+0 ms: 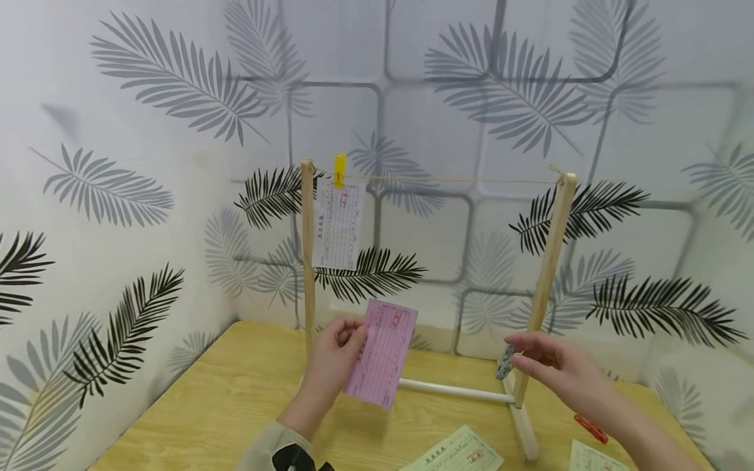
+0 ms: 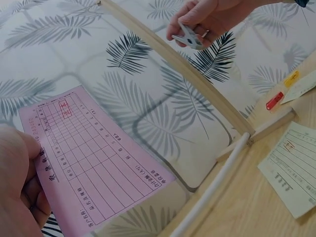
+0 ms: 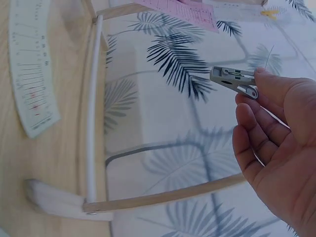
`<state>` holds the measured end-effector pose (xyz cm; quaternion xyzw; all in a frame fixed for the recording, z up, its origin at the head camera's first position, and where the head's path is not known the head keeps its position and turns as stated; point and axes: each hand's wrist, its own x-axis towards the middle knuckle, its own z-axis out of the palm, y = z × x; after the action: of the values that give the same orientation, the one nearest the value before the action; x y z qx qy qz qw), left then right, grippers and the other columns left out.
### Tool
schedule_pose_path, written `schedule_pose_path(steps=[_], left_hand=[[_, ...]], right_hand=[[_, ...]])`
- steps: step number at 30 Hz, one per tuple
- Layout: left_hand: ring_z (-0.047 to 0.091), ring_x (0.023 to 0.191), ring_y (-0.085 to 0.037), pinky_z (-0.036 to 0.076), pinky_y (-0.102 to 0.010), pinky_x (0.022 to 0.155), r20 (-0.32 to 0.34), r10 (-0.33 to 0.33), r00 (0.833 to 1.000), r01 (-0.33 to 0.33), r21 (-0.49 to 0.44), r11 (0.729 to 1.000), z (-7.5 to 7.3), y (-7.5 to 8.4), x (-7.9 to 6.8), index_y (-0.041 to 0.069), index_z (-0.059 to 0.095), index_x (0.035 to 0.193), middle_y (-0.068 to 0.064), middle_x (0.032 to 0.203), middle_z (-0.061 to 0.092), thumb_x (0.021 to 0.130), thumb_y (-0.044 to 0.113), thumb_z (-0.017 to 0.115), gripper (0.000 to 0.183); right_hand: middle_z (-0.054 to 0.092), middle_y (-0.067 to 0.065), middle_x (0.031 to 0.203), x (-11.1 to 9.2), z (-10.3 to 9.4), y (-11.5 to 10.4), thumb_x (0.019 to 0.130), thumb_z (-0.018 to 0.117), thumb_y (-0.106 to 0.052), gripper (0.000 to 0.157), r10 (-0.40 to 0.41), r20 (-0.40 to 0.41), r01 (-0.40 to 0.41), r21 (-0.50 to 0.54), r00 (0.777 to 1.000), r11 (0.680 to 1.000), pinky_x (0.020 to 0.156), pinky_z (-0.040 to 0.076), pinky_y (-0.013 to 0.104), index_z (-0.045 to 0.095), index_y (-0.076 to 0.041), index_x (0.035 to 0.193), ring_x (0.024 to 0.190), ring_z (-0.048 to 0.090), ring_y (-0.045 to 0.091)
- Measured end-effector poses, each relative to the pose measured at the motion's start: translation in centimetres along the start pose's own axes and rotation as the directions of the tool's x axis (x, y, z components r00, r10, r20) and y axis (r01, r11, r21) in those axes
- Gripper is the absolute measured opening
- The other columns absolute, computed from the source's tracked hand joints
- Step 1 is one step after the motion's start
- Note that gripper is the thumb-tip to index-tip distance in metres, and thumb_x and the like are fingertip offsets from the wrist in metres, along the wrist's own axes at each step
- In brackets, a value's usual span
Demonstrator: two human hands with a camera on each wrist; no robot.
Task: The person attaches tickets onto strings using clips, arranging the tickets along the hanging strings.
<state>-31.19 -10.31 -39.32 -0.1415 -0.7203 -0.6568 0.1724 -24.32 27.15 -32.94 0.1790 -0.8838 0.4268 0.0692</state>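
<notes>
My left hand (image 1: pixel 332 356) pinches a pink printed slip (image 1: pixel 381 352) by its left edge and holds it upright above the table; in the left wrist view the pink slip (image 2: pixel 94 158) fills the lower left. My right hand (image 1: pixel 544 363) pinches a grey clothespin (image 1: pixel 504 362) between thumb and fingers, seen close as the grey clothespin (image 3: pixel 233 80). Both hands are in front of a wooden frame (image 1: pixel 308 248) with a string (image 1: pixel 459 180) across its top. A white slip (image 1: pixel 338 224) hangs from the string under a yellow clothespin (image 1: pixel 340 169).
The wooden table (image 1: pixel 224 405) meets leaf-patterned walls at a corner. A pale green slip (image 1: pixel 456 453) and another slip (image 1: pixel 592 458) lie on the table near me, with a red clothespin (image 1: pixel 591 428) at the right. The frame's white base bar (image 1: pixel 453 390) runs between the posts.
</notes>
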Motion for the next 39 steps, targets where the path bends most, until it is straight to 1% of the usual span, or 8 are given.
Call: schedule_pose_path(steps=[5, 9, 14, 21, 25, 29, 33, 39], left_hand=[[0.061, 0.069, -0.020, 0.051, -0.028, 0.057, -0.029, 0.062, 0.998, -0.062, 0.020, 0.998, 0.2, 1.5, 0.7, 0.012, 0.068, 0.104, -0.006, 0.083, 0.069, 0.100, 0.016, 0.065, 0.006], [0.061, 0.069, -0.019, 0.052, -0.028, 0.057, -0.053, 0.097, 0.994, -0.095, 0.029, 0.995, 0.5, 2.9, 1.4, 0.013, 0.068, 0.103, -0.005, 0.083, 0.069, 0.100, 0.017, 0.065, 0.005], [0.062, 0.069, -0.020, 0.053, -0.030, 0.057, -0.073, 0.099, 0.992, -0.098, 0.024, 0.995, 0.5, 4.2, 2.2, 0.015, 0.068, 0.104, -0.004, 0.084, 0.070, 0.100, 0.019, 0.065, 0.006], [0.063, 0.072, -0.022, 0.053, -0.033, 0.058, -0.084, 0.120, 0.989, -0.120, 0.009, 0.993, 0.5, 6.1, 3.3, 0.015, 0.068, 0.104, -0.005, 0.087, 0.070, 0.100, 0.021, 0.065, 0.008], [0.063, 0.071, -0.020, 0.052, -0.032, 0.058, -0.094, 0.136, 0.986, -0.134, 0.022, 0.991, 0.5, 6.8, 4.1, 0.016, 0.068, 0.104, -0.003, 0.086, 0.070, 0.101, 0.024, 0.065, 0.010], [0.062, 0.070, -0.019, 0.051, -0.030, 0.058, -0.108, 0.156, 0.982, -0.156, 0.014, 0.988, 0.5, 7.3, 4.6, 0.013, 0.068, 0.104, -0.004, 0.086, 0.069, 0.100, 0.022, 0.065, 0.010], [0.061, 0.070, -0.018, 0.050, -0.028, 0.058, -0.116, 0.169, 0.979, -0.170, 0.008, 0.985, 0.3, 7.9, 4.9, 0.011, 0.069, 0.103, -0.005, 0.085, 0.069, 0.100, 0.020, 0.066, 0.010], [0.062, 0.070, -0.019, 0.052, -0.031, 0.059, -0.114, 0.153, 0.982, -0.153, 0.007, 0.988, 0.1, 8.5, 5.5, 0.014, 0.069, 0.103, -0.004, 0.085, 0.070, 0.101, 0.023, 0.065, 0.010]], right_hand=[[0.070, -0.002, 0.112, 1.4, -1.2, -2.9, 0.098, 0.066, -0.038, 0.036, -0.100, -0.040, 0.096, -0.088, 0.994, 0.991, 0.075, 0.055, 0.030, 0.065, -0.020, 0.129, 0.093, 0.066, 0.015], [0.070, -0.003, 0.112, 2.7, -2.5, -5.4, 0.099, 0.065, -0.038, 0.035, -0.158, -0.049, 0.150, -0.142, 0.986, 0.978, 0.078, 0.056, 0.030, 0.064, -0.019, 0.128, 0.097, 0.067, 0.016], [0.070, -0.005, 0.114, 4.1, -3.6, -8.5, 0.099, 0.064, -0.041, 0.037, -0.177, -0.036, 0.168, -0.181, 0.984, 0.969, 0.081, 0.056, 0.030, 0.064, -0.020, 0.130, 0.103, 0.067, 0.014], [0.071, -0.003, 0.117, 6.4, -4.9, -12.0, 0.100, 0.064, -0.038, 0.038, -0.244, -0.041, 0.230, -0.217, 0.969, 0.949, 0.085, 0.055, 0.033, 0.063, -0.021, 0.133, 0.105, 0.067, 0.012], [0.070, -0.001, 0.119, 7.7, -5.3, -13.7, 0.099, 0.064, -0.041, 0.041, -0.251, -0.075, 0.226, -0.243, 0.965, 0.943, 0.090, 0.053, 0.038, 0.061, -0.022, 0.136, 0.108, 0.066, 0.013], [0.070, 0.000, 0.119, 8.9, -5.4, -15.2, 0.098, 0.065, -0.041, 0.043, -0.235, -0.104, 0.203, -0.251, 0.966, 0.946, 0.092, 0.052, 0.042, 0.062, -0.020, 0.136, 0.110, 0.065, 0.015], [0.069, 0.001, 0.120, 9.9, -5.7, -16.3, 0.099, 0.065, -0.041, 0.042, -0.248, -0.105, 0.210, -0.284, 0.963, 0.936, 0.092, 0.051, 0.044, 0.062, -0.019, 0.134, 0.111, 0.064, 0.017], [0.067, 0.000, 0.122, 11.6, -6.1, -18.1, 0.098, 0.065, -0.043, 0.042, -0.249, -0.102, 0.214, -0.268, 0.963, 0.939, 0.096, 0.048, 0.045, 0.062, -0.019, 0.132, 0.114, 0.061, 0.017]])
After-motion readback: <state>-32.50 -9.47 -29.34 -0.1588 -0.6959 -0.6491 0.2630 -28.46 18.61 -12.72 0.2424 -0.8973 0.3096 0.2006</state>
